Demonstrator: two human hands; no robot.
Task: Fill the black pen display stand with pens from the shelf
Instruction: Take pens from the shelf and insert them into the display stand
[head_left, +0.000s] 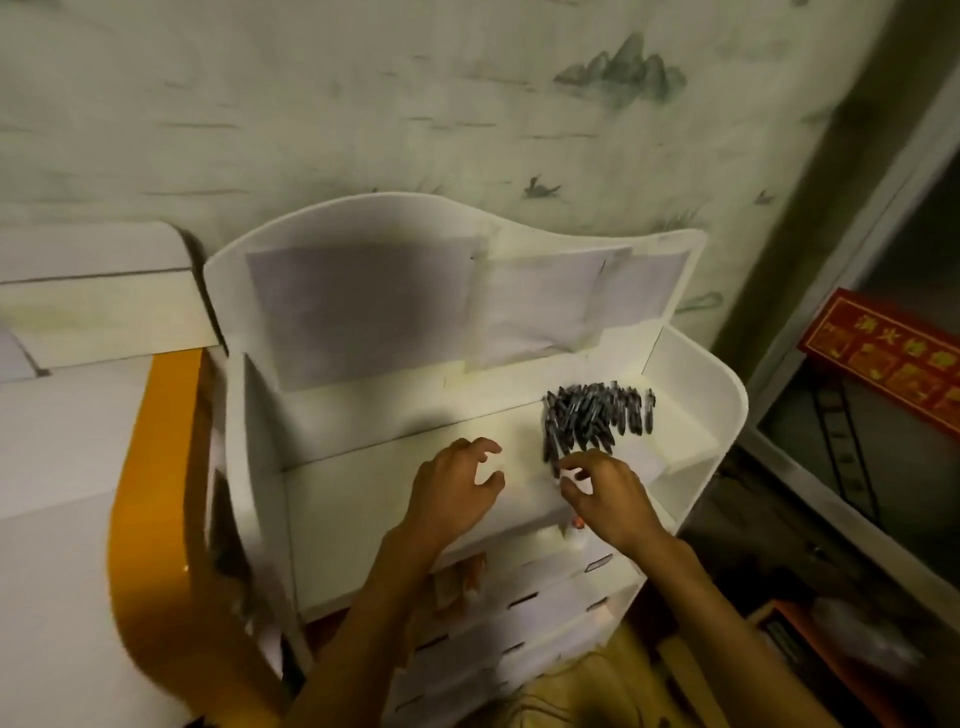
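Note:
A heap of several dark pens (597, 415) lies on the right part of the top tier of a white stepped shelf (363, 499). My right hand (613, 499) is at the heap's near-left edge, with thumb and forefinger closing on the lower end of one pen (554, 452). My left hand (457, 493) hovers over the bare tier to the left of the heap, its fingers loosely curled and holding nothing. No black display stand is in view.
The shelf has a tall white back panel (363, 291) with papers taped on and lower slotted tiers (519, 603) under my arms. An orange-edged white counter (145, 493) stands on the left. A red sign (893, 364) and dark clutter are on the right.

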